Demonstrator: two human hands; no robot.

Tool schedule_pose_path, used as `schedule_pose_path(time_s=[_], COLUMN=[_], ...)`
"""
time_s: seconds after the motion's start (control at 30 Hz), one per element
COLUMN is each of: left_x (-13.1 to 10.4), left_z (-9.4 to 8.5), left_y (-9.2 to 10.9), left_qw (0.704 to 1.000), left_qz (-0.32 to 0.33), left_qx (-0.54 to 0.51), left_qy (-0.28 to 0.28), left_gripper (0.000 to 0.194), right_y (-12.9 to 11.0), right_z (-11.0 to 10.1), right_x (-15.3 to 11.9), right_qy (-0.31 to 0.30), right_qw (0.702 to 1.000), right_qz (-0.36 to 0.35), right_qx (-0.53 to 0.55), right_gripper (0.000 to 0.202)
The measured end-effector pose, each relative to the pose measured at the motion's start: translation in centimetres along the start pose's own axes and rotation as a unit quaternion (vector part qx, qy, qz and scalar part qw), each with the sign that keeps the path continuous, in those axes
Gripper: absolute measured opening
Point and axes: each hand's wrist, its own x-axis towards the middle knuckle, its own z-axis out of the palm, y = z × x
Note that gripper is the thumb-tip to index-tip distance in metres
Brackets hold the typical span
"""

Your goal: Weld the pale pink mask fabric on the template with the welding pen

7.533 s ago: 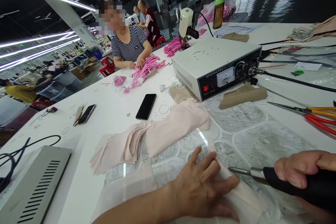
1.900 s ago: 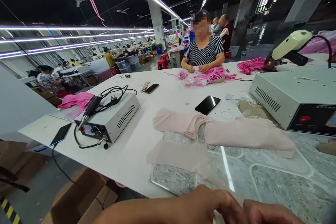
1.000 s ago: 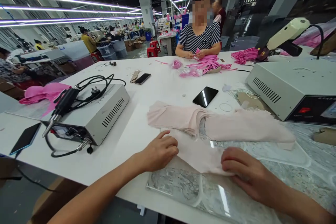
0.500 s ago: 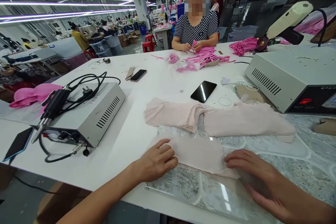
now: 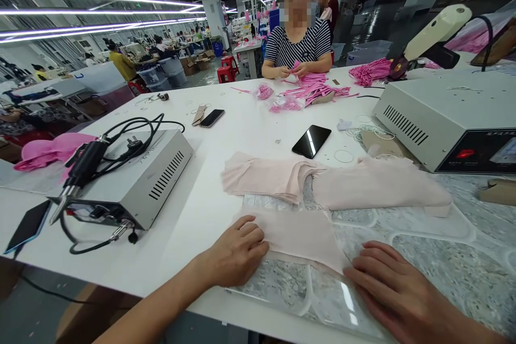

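A thin pale pink fabric piece [image 5: 300, 234] lies flat on the clear patterned mat [image 5: 278, 282] in front of me. My left hand [image 5: 239, 251] rests on its left end, fingers curled and pressed together on the cloth. At the fabric's lower right corner is my right hand [image 5: 397, 285], with its fingertips at the corner and the thumb hidden beneath the hand; whether it pinches the cloth I cannot make out. Just beyond lie a fanned stack of pale pink pieces [image 5: 268, 174] and a second pale pink pile [image 5: 379, 185].
A grey machine box [image 5: 157, 172] with a black handheld tool [image 5: 86, 164] stands left. Another grey box [image 5: 455, 118] is at right. A black phone [image 5: 312, 141] lies beyond the stacks. Across the table, a person [image 5: 298, 45] handles pink straps [image 5: 318, 91].
My right hand has turned palm-down and shifted slightly, and the fabric's right end now lies more spread and visible. My left hand has barely moved.
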Motion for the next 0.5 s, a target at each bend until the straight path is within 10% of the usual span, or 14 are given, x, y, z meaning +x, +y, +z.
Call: schedule_pose_path(time_s=[0.27, 0.5], left_x=[0.0, 0.0], left_z=[0.6, 1.0], left_y=[0.6, 0.4], left_qw=[0.999, 0.984], left_qz=[-0.012, -0.121], left_qx=[-0.027, -0.128], left_qy=[0.02, 0.033], left_gripper=[0.009, 0.015], right_y=[-0.6, 1.4], right_z=[0.3, 0.2], right_x=[0.0, 0.4], right_qy=[0.072, 0.114], right_qw=[0.997, 0.98], right_qz=[-0.011, 0.136], right_qx=[-0.013, 0.09], right_gripper=[0.03, 0.015])
